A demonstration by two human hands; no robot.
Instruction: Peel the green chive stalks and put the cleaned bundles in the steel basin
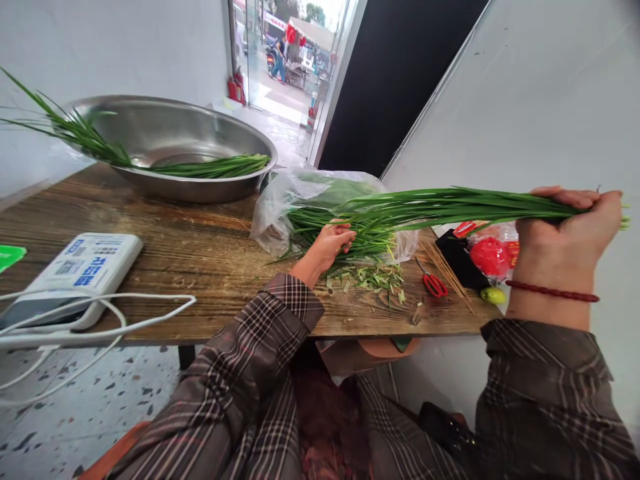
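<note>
My right hand (pixel 575 220), raised at the right, is wrapped round the pale ends of a bunch of green chives (pixel 450 205). The bunch stretches leftward across the view, its leaf tips over the bag. My left hand (pixel 334 241) is closed near those tips, in front of the pile of chives; what its fingers hold is too small to make out. More chives (pixel 310 223) lie in an open clear plastic bag (pixel 270 227). Cut or peeled scraps (pixel 375 277) are scattered on the table in front of the bag.
A large steel basin (pixel 195 190) with chives stands at the back left of the wooden table (pixel 200 247). A white device (pixel 95 267) with cables lies at the left. Red-handled scissors (pixel 434 285), thin sticks (pixel 450 277) and a red package (pixel 490 257) are at the right.
</note>
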